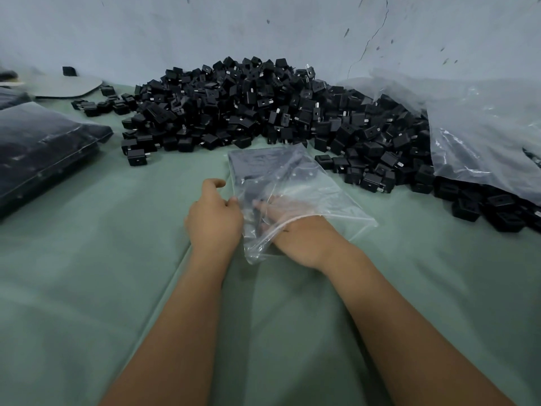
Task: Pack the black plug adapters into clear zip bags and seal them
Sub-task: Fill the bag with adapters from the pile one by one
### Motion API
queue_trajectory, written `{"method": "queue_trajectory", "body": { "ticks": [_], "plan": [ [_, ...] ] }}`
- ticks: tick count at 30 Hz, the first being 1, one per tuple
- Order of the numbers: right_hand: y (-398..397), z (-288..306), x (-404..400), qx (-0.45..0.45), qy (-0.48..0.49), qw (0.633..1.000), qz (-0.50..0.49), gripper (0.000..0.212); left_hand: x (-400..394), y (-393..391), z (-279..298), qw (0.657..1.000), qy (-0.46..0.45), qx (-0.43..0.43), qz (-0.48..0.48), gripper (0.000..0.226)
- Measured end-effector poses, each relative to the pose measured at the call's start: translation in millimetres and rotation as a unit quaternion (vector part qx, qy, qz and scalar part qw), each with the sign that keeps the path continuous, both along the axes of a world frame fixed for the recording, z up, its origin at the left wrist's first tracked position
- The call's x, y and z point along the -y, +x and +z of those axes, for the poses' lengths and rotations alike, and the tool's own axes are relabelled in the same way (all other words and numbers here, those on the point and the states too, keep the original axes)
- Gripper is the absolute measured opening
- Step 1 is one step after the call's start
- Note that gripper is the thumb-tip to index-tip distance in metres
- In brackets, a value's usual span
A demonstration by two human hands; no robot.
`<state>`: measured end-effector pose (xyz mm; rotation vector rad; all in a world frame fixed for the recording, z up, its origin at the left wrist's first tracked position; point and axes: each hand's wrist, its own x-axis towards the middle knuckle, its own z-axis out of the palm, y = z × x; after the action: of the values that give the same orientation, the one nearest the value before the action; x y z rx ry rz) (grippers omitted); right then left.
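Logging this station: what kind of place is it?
Probably a small hand-packing workshop, not a home: a big loose heap of black plug adapters on a green cloth-covered surface, filled clear bags stacked at left, against a bare cracked wall.

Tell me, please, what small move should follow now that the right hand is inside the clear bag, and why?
Probably draw the right hand out of the clear zip bag while the left hand holds its open edge. Black adapters already lie deep inside, and the bag's mouth is unsealed.

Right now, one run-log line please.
right hand inside zip bag | left hand holds bag edge | bag unsealed | pile behind
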<state>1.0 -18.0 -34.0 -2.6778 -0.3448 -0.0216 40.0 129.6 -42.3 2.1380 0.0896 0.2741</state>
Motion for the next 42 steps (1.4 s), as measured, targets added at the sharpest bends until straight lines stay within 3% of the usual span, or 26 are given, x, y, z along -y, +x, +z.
{"method": "queue_trajectory", "body": {
  "ticks": [2, 9, 12, 15, 17, 19, 21, 23, 25, 28, 32, 34, 36, 40, 42],
  "plan": [
    [4.3, 2.1, 0.4, -0.013, -0.012, 1.0, 0.014, 0.038, -0.2, 0.0, -0.4, 1.0, -0.003, -0.002, 0.0, 0.034],
    [23.7, 0.4, -1.9, 0.018, -0.012, 0.999, 0.033, 0.01, -0.2, 2.6, -1.2, 1.0, -0.007, 0.008, 0.001, 0.021],
    [22.8, -0.6, -7.6, 0.036, -0.022, 0.999, 0.026, 0.015, -2.3, 2.6, -0.2, 1.0, 0.005, 0.004, 0.007, 0.019],
    [22.5, -7.1, -13.9, 0.091, -0.11, 0.989, 0.026, 0.028, -1.2, 2.9, 2.9, 0.996, 0.033, 0.077, 0.007, 0.021],
    [20.6, -9.2, -16.5, 0.128, -0.109, 0.985, 0.029, 0.032, 3.6, 0.0, 5.1, 0.988, -0.06, 0.125, -0.066, 0.022],
    [19.4, -9.2, -18.0, 0.16, -0.092, 0.982, 0.039, 0.026, 9.4, -5.0, 5.9, 0.976, -0.124, 0.1, -0.149, 0.023],
    [13.0, -6.7, -18.7, 0.169, -0.092, 0.98, 0.057, 0.012, 10.4, -4.2, 0.6, 0.979, -0.044, 0.08, -0.18, 0.02],
    [2.5, -7.0, -13.1, 0.145, -0.067, 0.985, 0.059, 0.014, 9.1, 0.1, -3.9, 0.98, 0.041, 0.086, -0.176, 0.025],
    [-12.2, -7.6, -5.3, 0.148, -0.041, 0.988, 0.031, 0.009, 7.7, 0.3, -4.1, 0.979, 0.069, 0.079, -0.177, 0.029],
    [-28.6, -2.4, 3.8, 0.27, -0.032, 0.962, 0.014, 0.022, 8.3, -1.3, -4.0, 0.973, 0.126, 0.079, -0.175, 0.032],
    [-31.8, 7.9, 13.0, 0.49, 0.038, 0.871, 0.018, 0.028, 7.4, -0.9, -4.4, 0.976, 0.15, 0.076, -0.14, 0.034],
    [-29.3, 11.4, 22.7, 0.542, 0.079, 0.835, -0.057, 0.032, 5.1, 0.1, -5.3, 0.977, 0.153, 0.076, -0.131, 0.034],
    [-25.8, 11.9, 42.8, 0.53, 0.138, 0.813, -0.196, 0.031, 3.3, -0.2, -5.7, 0.978, 0.137, 0.09, -0.126, 0.03],
    [-21.8, 5.2, 106.6, 0.418, 0.134, 0.769, -0.465, 0.027, 4.7, -4.3, -2.2, 0.971, 0.079, 0.174, -0.144, 0.017],
    [-26.2, -0.1, 134.8, 0.335, 0.123, 0.724, -0.591, 0.031, 6.9, -7.4, -0.7, 0.961, 0.065, 0.19, -0.188, 0.014]
  ]
}}
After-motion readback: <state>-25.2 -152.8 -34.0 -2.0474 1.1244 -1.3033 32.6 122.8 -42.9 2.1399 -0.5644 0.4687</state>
